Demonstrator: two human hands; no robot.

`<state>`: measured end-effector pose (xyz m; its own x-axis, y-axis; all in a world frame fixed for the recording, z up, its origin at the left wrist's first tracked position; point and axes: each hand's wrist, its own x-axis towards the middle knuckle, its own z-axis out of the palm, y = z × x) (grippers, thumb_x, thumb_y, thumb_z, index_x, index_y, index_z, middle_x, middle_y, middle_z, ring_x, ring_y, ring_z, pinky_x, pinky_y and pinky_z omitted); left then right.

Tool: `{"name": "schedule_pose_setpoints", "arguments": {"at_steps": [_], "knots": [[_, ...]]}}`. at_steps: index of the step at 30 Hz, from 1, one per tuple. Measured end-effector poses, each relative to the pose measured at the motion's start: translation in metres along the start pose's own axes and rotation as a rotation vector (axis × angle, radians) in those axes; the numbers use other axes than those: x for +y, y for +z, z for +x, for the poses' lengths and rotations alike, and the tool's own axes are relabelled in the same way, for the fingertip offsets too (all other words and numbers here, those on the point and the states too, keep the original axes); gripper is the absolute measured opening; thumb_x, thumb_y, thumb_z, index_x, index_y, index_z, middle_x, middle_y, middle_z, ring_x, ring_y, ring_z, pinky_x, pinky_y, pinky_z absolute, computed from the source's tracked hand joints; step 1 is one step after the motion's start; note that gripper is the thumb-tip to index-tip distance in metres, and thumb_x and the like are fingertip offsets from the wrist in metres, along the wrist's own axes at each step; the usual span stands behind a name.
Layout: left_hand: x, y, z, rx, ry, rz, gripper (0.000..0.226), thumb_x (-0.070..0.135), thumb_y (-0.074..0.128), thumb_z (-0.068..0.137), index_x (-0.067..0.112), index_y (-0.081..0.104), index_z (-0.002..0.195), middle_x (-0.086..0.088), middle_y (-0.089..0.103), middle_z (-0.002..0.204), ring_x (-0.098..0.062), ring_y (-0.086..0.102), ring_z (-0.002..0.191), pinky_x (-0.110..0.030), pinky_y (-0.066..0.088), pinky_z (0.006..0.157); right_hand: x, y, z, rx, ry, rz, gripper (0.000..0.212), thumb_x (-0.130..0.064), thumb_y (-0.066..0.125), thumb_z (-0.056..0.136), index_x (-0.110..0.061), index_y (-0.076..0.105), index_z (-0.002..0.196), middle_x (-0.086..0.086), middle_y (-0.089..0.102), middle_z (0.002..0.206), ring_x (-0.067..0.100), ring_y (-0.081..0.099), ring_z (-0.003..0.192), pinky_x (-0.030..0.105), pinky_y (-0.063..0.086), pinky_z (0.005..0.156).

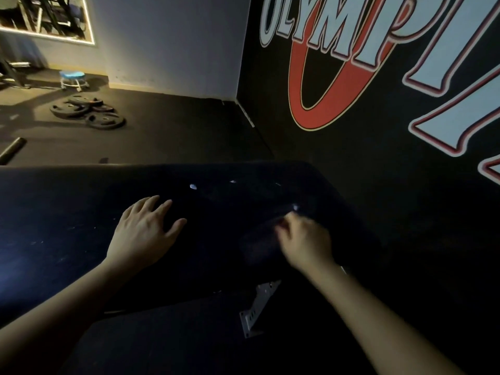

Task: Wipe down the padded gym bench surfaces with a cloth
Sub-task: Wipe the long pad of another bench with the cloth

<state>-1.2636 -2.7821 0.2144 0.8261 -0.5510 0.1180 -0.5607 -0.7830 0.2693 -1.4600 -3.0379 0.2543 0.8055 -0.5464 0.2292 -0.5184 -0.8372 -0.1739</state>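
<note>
Our left hand (pixel 146 226) lies spread flat on the bench pad (pixel 54 212). Our right hand (pixel 303 239), blurred, seems bunched round the dark cloth (pixel 259 242) mid-pad. Pale marks (pixel 193 186) show ahead, so we judge plenty left.

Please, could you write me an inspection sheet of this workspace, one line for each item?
Surface: dark padded bench, small pale marks on it.
Job's things: dark cloth on the bench, blurred.
Clutter: weight plates and a dark cylinder on the floor.
Hands: left hand flat on the bench; right hand grips the cloth.
Cables: nothing seen.
Surroundings: blue-topped stool, mirror, painted wall lettering, metal bracket below the bench.
</note>
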Motion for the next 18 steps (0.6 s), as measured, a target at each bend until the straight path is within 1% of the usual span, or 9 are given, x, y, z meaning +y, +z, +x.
{"name": "schedule_pose_setpoints", "arguments": {"at_steps": [3,5,7,9,11,12,16,17,18], "knots": [[0.002,0.002,-0.001,0.013,-0.005,0.008,0.081,0.074,0.03,0.093,0.024,0.039,0.156,-0.008,0.034,0.164,-0.025,0.025,0.153,-0.045,0.022,0.125,0.054,-0.013,0.064,0.014,0.325,-0.105,0.027,-0.037,0.055,0.1,-0.012,0.061,0.107,0.016,0.07,0.109,0.037,0.068,0.101,0.039,0.049,0.076],[0.005,0.001,0.001,0.02,-0.006,0.022,0.084,0.075,0.027,0.091,0.023,0.041,0.155,-0.008,0.036,0.162,-0.026,0.028,0.152,-0.046,0.023,0.124,0.038,-0.011,0.082,0.041,0.376,-0.055,0.025,-0.032,0.058,0.099,-0.009,0.062,0.11,0.017,0.07,0.113,0.037,0.067,0.105,0.04,0.051,0.08],[0.004,0.002,0.001,0.022,-0.001,0.024,0.085,0.075,0.025,0.09,0.023,0.042,0.155,-0.008,0.038,0.161,-0.027,0.029,0.151,-0.047,0.025,0.123,-0.013,0.003,0.076,0.014,0.289,0.06,0.024,-0.03,0.061,0.097,-0.01,0.062,0.111,0.016,0.071,0.112,0.036,0.068,0.105,0.039,0.053,0.082],[0.002,0.004,0.0,0.028,0.001,0.021,0.084,0.075,0.026,0.09,0.024,0.041,0.155,-0.008,0.037,0.161,-0.026,0.029,0.151,-0.048,0.026,0.123,-0.064,0.017,0.043,-0.085,0.047,0.142,0.022,-0.032,0.059,0.098,-0.013,0.061,0.11,0.013,0.072,0.107,0.035,0.069,0.1,0.038,0.052,0.079],[0.0,0.004,0.0,0.028,0.003,0.007,0.083,0.075,0.027,0.091,0.025,0.04,0.156,-0.007,0.037,0.162,-0.026,0.028,0.152,-0.047,0.025,0.123,-0.071,0.02,0.018,-0.109,-0.153,0.123,0.022,-0.036,0.055,0.1,-0.015,0.06,0.108,0.01,0.071,0.105,0.033,0.068,0.096,0.038,0.05,0.076],[-0.001,0.005,0.0,0.03,0.005,0.001,0.083,0.074,0.028,0.091,0.025,0.04,0.156,-0.007,0.037,0.162,-0.025,0.027,0.152,-0.047,0.025,0.124,-0.056,0.016,0.021,-0.074,-0.15,0.089,0.025,-0.039,0.053,0.101,-0.016,0.061,0.106,0.01,0.071,0.105,0.033,0.068,0.096,0.038,0.049,0.076],[-0.001,0.005,0.002,0.021,0.01,0.002,0.082,0.074,0.028,0.091,0.026,0.039,0.157,-0.006,0.035,0.163,-0.025,0.026,0.152,-0.047,0.024,0.125,0.036,-0.002,0.08,-0.016,0.247,-0.105,0.031,-0.041,0.048,0.103,-0.013,0.061,0.106,0.015,0.071,0.111,0.036,0.067,0.103,0.037,0.043,0.074],[0.0,0.005,0.002,0.027,0.006,0.005,0.082,0.074,0.028,0.091,0.026,0.039,0.157,-0.006,0.035,0.163,-0.025,0.026,0.152,-0.047,0.024,0.124,0.044,-0.007,0.088,0.005,0.326,-0.108,0.031,-0.039,0.049,0.103,-0.011,0.061,0.108,0.017,0.07,0.113,0.036,0.067,0.104,0.037,0.043,0.075],[0.0,0.005,0.002,0.032,0.003,0.008,0.082,0.074,0.028,0.092,0.026,0.039,0.156,-0.006,0.036,0.162,-0.025,0.027,0.152,-0.047,0.024,0.124,0.037,-0.007,0.087,0.036,0.338,-0.1,0.03,-0.037,0.05,0.103,-0.01,0.061,0.109,0.017,0.07,0.113,0.037,0.067,0.104,0.038,0.045,0.076]]}}
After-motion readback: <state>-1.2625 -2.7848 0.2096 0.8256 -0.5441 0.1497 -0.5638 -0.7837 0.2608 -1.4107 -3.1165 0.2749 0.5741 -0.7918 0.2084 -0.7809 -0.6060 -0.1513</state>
